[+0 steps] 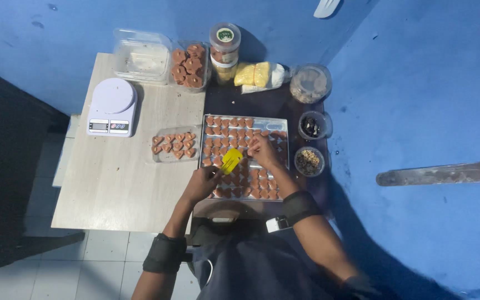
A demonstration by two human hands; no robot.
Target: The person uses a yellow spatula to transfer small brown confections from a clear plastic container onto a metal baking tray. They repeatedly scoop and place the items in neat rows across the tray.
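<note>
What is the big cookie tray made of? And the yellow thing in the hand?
The tray looks like metal: thin, grey and a little shiny. The yellow scraper in the left hand looks like plastic: bright, flat and smooth, though it is too small to be sure.

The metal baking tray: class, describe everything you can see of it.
The metal baking tray is rectangular, silvery and shallow-rimmed, lying flat on the table's dark part. Rows of small brown heart-shaped pieces fill most of it. The right hand reaches over its middle; the left hand, holding a yellow scraper, is at its near-left edge.

Yellow scraper [231, 160], brown heart biscuits [223, 136], silver tray [280, 123], white scale [112, 106], blue wall [418, 83]
</note>
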